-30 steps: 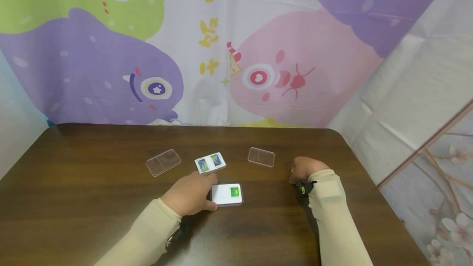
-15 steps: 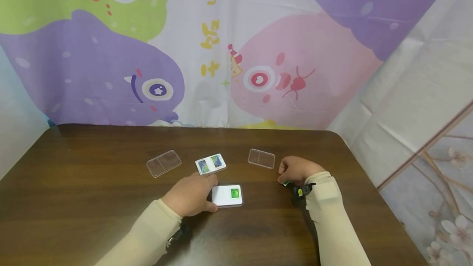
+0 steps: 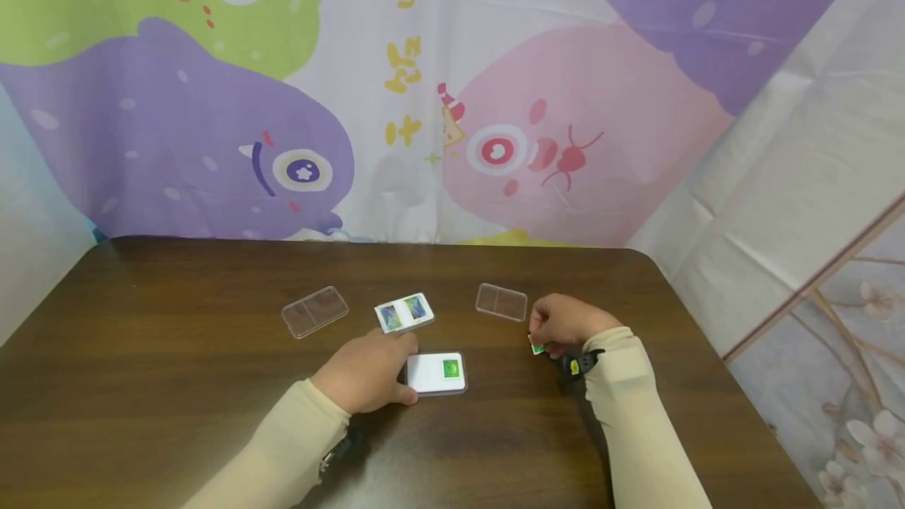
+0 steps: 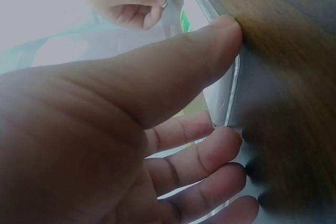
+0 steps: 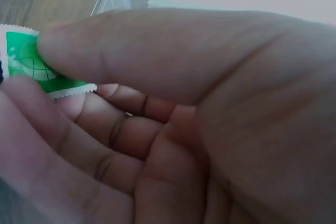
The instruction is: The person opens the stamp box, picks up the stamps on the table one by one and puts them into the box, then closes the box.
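My left hand grips the left end of a flat clear case, thumb on its near edge and fingers at the far side. A white card inside the case bears a green stamp toward its right end. In the left wrist view, the thumb crosses over the case. To the right, my right hand pinches another green stamp between thumb and finger. Its white toothed edge shows in the right wrist view. This hand stays above the table, just right of a clear plastic cover.
Behind my left hand lies a white card with two blue-green stamps. A second clear cover rests farther left. All lie on the brown wooden table, with a cartoon-printed cloth hanging behind its far edge.
My right hand has moved left toward the clear cover, and the stamp in its fingers has come into sight. The left hand keeps its place on the case.
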Action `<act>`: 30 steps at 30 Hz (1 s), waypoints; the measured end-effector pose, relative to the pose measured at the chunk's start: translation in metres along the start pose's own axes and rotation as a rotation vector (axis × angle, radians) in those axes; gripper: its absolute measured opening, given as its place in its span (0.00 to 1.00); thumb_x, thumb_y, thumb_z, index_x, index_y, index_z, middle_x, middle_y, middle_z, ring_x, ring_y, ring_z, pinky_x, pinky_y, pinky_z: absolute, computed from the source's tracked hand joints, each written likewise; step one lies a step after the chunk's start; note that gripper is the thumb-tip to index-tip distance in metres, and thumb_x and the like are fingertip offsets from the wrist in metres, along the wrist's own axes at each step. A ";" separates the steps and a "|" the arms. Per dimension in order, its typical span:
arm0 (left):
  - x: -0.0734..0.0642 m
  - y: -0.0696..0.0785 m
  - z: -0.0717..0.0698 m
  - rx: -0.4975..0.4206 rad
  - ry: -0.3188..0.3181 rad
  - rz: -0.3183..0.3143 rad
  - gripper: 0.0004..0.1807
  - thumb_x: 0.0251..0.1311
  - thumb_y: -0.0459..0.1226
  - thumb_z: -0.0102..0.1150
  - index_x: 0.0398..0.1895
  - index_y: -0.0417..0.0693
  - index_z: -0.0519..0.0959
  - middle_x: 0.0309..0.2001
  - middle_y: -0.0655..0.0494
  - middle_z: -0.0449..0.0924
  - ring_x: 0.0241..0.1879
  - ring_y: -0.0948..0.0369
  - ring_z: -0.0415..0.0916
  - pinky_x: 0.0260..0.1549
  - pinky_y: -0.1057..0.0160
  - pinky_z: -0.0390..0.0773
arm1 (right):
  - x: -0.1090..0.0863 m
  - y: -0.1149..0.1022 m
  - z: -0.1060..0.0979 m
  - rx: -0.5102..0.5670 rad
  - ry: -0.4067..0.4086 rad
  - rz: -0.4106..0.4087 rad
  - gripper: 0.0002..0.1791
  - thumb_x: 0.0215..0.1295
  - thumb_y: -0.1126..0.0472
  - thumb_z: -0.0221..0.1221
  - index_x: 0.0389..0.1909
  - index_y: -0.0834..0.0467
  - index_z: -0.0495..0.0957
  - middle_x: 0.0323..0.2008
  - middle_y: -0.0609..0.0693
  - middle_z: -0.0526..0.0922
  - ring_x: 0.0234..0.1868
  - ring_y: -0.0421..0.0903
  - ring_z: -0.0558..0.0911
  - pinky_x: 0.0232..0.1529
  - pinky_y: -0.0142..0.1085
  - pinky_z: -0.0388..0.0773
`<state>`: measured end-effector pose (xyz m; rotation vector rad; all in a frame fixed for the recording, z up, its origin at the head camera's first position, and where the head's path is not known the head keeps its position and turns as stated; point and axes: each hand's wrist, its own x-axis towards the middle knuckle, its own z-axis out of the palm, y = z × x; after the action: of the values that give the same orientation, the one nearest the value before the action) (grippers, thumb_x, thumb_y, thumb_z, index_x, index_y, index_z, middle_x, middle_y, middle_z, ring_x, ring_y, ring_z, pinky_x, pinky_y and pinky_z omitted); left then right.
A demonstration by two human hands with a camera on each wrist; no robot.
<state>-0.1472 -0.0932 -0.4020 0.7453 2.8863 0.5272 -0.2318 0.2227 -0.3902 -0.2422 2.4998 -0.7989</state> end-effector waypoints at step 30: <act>0.001 -0.003 0.003 0.022 -0.003 0.000 0.25 0.48 0.47 0.82 0.40 0.47 0.76 0.34 0.57 0.77 0.35 0.54 0.75 0.37 0.50 0.77 | 0.005 -0.017 -0.001 -0.211 0.133 -0.288 0.09 0.68 0.66 0.64 0.27 0.54 0.82 0.25 0.44 0.78 0.26 0.42 0.72 0.30 0.37 0.71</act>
<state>-0.1491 -0.0941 -0.4055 0.7482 2.8941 0.4944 -0.2364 0.2077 -0.3814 -0.6544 2.7146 -0.6769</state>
